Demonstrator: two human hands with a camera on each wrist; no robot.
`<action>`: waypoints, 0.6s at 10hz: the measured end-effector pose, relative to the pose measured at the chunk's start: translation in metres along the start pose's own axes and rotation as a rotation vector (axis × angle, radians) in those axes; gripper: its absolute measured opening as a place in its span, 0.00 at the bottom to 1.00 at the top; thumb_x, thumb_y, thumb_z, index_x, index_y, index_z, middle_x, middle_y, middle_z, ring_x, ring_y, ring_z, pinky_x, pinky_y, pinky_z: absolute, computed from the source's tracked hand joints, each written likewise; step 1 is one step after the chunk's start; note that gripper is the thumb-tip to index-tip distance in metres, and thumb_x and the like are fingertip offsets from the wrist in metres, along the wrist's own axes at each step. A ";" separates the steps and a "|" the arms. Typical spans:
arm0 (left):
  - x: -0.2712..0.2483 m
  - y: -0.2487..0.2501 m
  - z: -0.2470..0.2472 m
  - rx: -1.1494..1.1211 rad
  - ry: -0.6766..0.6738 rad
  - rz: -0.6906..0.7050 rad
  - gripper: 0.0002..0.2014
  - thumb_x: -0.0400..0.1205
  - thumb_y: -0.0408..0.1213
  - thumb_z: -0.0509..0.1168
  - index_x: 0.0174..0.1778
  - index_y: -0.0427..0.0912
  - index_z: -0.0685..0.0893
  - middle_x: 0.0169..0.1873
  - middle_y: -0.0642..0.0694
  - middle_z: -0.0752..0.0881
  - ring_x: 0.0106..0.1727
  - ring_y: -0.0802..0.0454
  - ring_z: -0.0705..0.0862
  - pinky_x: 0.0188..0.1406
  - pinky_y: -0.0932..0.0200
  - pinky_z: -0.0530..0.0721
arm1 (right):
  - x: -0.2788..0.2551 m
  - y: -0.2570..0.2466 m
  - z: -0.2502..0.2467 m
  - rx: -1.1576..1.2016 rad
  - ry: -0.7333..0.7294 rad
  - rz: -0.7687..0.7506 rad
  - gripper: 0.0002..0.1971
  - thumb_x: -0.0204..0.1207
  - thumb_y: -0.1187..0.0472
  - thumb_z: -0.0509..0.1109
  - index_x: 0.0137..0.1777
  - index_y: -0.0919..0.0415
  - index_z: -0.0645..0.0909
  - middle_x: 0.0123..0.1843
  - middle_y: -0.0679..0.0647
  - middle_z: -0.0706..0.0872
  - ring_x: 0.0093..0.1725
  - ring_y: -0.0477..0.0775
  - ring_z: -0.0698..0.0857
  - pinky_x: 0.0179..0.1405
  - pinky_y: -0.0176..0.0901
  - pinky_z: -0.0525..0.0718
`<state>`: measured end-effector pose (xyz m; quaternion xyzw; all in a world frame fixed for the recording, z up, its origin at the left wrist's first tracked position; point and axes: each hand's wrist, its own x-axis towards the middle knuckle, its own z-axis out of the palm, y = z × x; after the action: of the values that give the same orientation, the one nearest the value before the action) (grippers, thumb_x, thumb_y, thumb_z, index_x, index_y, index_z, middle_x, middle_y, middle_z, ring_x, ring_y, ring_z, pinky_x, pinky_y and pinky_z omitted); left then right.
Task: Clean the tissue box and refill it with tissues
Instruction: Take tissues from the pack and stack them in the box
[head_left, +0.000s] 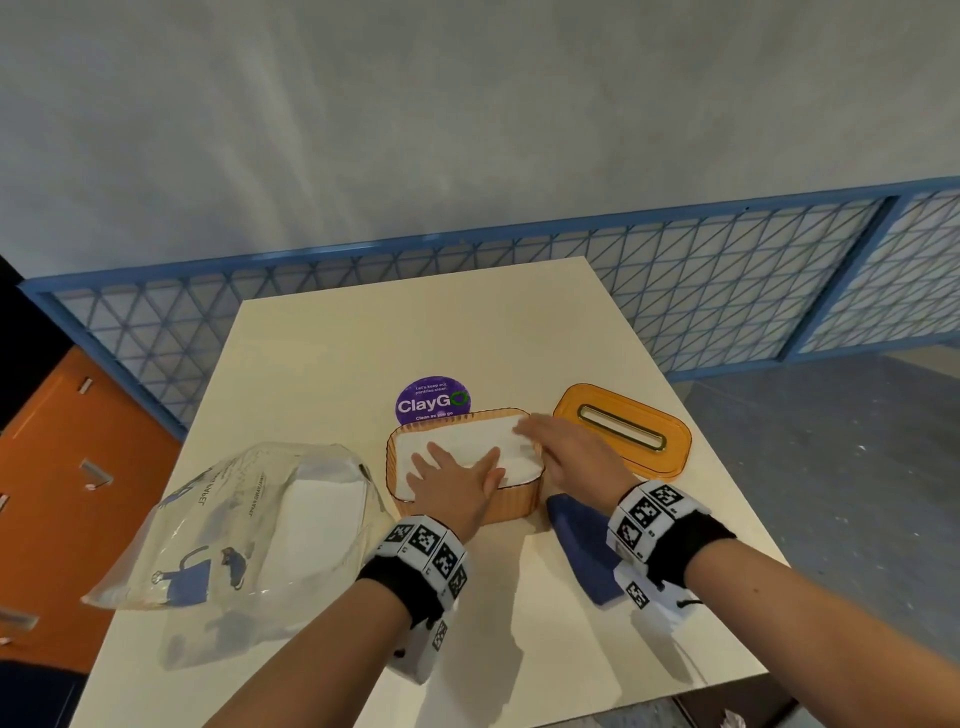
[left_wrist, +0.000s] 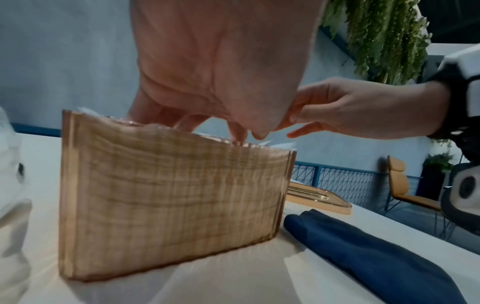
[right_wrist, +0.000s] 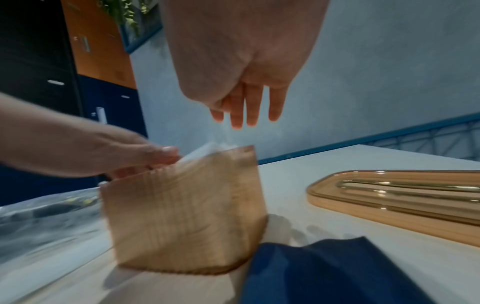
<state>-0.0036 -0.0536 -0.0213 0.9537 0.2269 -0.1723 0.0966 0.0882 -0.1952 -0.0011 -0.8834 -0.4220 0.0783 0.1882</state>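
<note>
An amber ribbed tissue box (head_left: 511, 504) (left_wrist: 168, 197) (right_wrist: 187, 211) stands lidless at the table's middle, filled with a white stack of tissues (head_left: 467, 439). My left hand (head_left: 454, 480) lies flat on the stack with fingers spread, pressing it down. My right hand (head_left: 558, 449) (right_wrist: 246, 107) hovers over the box's right end, fingers straight and apart, holding nothing. The amber lid (head_left: 623, 428) (right_wrist: 405, 197) with its slot lies on the table to the right of the box.
A clear plastic tissue bag (head_left: 244, 525) with more tissues lies left of the box. A folded blue cloth (head_left: 584, 551) (left_wrist: 376, 257) lies at the box's near right. A purple round sticker (head_left: 432, 401) sits behind the box. A blue mesh railing (head_left: 727, 280) runs beyond the table (head_left: 363, 338).
</note>
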 end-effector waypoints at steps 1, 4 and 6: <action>-0.003 0.000 0.006 0.029 0.019 0.000 0.25 0.85 0.58 0.39 0.81 0.66 0.47 0.82 0.28 0.46 0.81 0.25 0.47 0.80 0.34 0.54 | 0.009 0.044 -0.004 0.006 0.210 0.061 0.21 0.81 0.66 0.59 0.75 0.60 0.71 0.74 0.57 0.76 0.74 0.56 0.74 0.73 0.43 0.70; -0.002 0.004 0.022 0.069 0.077 0.001 0.54 0.56 0.67 0.01 0.80 0.68 0.43 0.82 0.31 0.45 0.82 0.25 0.48 0.79 0.34 0.54 | 0.030 0.139 0.002 -0.284 -0.371 0.634 0.61 0.62 0.34 0.75 0.83 0.50 0.37 0.85 0.63 0.45 0.83 0.71 0.48 0.79 0.71 0.55; 0.000 0.004 0.026 0.106 0.133 -0.013 0.34 0.86 0.55 0.29 0.65 0.58 0.82 0.59 0.28 0.85 0.57 0.27 0.86 0.43 0.30 0.86 | 0.026 0.149 0.011 -0.357 -0.385 0.646 0.60 0.58 0.37 0.78 0.82 0.51 0.42 0.78 0.61 0.61 0.77 0.65 0.64 0.74 0.65 0.70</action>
<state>-0.0097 -0.0638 -0.0451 0.9653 0.2297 -0.1211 0.0294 0.2078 -0.2577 -0.0699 -0.9583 -0.1576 0.2228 -0.0844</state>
